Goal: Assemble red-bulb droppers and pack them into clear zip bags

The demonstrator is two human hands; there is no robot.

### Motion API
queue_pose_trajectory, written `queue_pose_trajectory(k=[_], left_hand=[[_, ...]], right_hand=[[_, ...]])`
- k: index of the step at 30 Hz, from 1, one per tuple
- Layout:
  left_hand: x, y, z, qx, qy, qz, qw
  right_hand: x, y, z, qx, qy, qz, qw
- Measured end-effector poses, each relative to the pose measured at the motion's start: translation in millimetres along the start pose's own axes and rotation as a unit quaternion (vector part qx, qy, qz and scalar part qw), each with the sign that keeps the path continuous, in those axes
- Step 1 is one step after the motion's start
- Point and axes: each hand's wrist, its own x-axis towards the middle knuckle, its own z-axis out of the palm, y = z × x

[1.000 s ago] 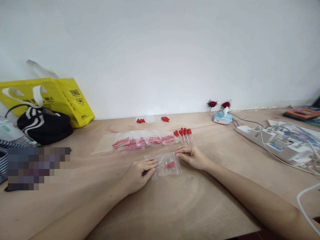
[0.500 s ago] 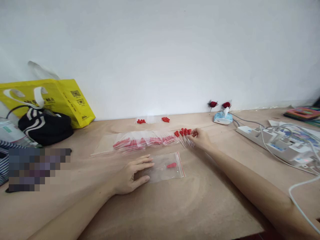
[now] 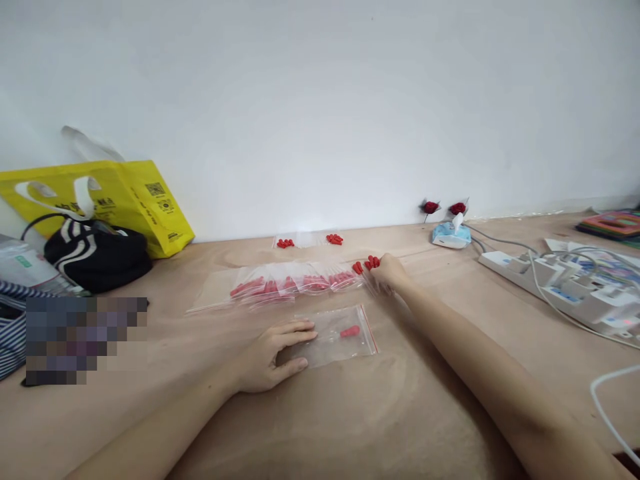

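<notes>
My left hand (image 3: 275,353) lies with fingers spread on the left part of a clear zip bag (image 3: 330,347). Inside that bag is one red piece (image 3: 350,331), near the red-striped opening on the right. Farther off, my right hand (image 3: 390,272) is closed at a group of loose red pieces (image 3: 373,263) with clear thin stems; its fingertips are hidden, so what they grip cannot be made out. Left of it, a row of overlapping clear bags (image 3: 270,287) holds several red pieces. Two small red clusters (image 3: 285,244) sit on clear bags near the wall.
On the left are a yellow bag (image 3: 160,207), a black pouch (image 3: 100,257) and striped cloth (image 3: 13,333). At the right are a tissue pack (image 3: 451,235), two dark red flowers (image 3: 431,207), a white power strip (image 3: 565,287) with cables, and colourful flat items (image 3: 610,227).
My right hand has moved in over the red pieces and its fingers have closed, covering some of them. My left hand keeps its place on the bag. The whole view has shifted slightly.
</notes>
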Motion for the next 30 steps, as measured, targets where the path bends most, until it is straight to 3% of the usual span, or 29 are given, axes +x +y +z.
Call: queue_pose_trajectory(k=[6,10,12,16,21,26,30], left_hand=[[0.5,-0.1,0.1,0.001,-0.002,0.0,1.0],[1.0,4.3,-0.8,0.011,-0.008,-0.015,1.0],[1.6,7.8,-1.0,0.011,-0.009,-0.019,1.0],[4.1,14.2,0.4,-0.011,-0.015,-0.011,1.0],[6.1,17.2,3.6,-0.02,-0.007,0.004,1.0],[5.5,18.4,4.6,-0.008,0.014,-0.005,1.0],[5.9,19.4,3.8,-0.003,0.02,-0.02,1.0]], right_hand=[[-4.2,1.4,-14.8,0.065,-0.002,-0.008,0.998],[-32.1,12.7,-28.0,0.16,-0.036,-0.05,0.985],[-52.4,19.5,-30.5,0.311,-0.08,-0.079,0.944],[-84.8,26.3,-26.7,0.436,-0.119,-0.053,0.89],[-95.6,23.9,-16.4,0.51,-0.131,-0.008,0.85],[-94.6,25.2,-13.9,0.57,-0.181,0.027,0.801],[-96.3,27.5,-17.3,0.549,-0.222,0.025,0.806]])
